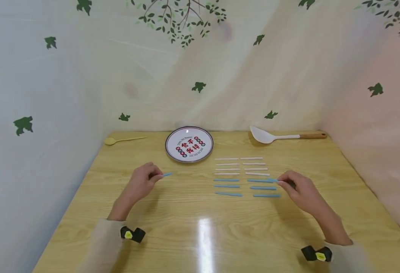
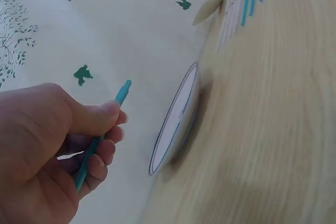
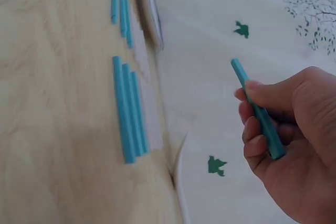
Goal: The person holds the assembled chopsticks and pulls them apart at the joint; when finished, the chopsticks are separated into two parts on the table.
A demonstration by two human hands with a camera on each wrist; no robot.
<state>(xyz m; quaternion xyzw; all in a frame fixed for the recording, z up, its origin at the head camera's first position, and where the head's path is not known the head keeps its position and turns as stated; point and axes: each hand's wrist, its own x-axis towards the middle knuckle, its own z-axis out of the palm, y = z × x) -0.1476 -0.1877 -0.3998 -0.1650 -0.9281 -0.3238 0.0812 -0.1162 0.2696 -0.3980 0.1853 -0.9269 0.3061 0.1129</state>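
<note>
My left hand (image 1: 142,184) pinches a short blue stick (image 2: 122,93) between thumb and fingers, above the table left of the stick rows. Its tip looks stepped, so I cannot tell whether there is one stick or two. On the right, my right hand (image 1: 299,191) grips another blue stick (image 3: 262,116), its rear end lying against the palm. From the head view this stick overlaps the right column of laid-out blue sticks (image 1: 263,188). A left column of blue sticks (image 1: 226,186) lies beside it. Pale pinkish-white sticks (image 1: 254,163) lie in two columns farther back.
A white plate (image 1: 189,132) with red characters stands near the back edge. A yellow spoon (image 1: 110,141) lies at the back left, and a white spatula (image 1: 265,136) with a wooden handle end at the back right. Patterned cloth (image 1: 159,98) hangs behind the wooden table (image 1: 172,227).
</note>
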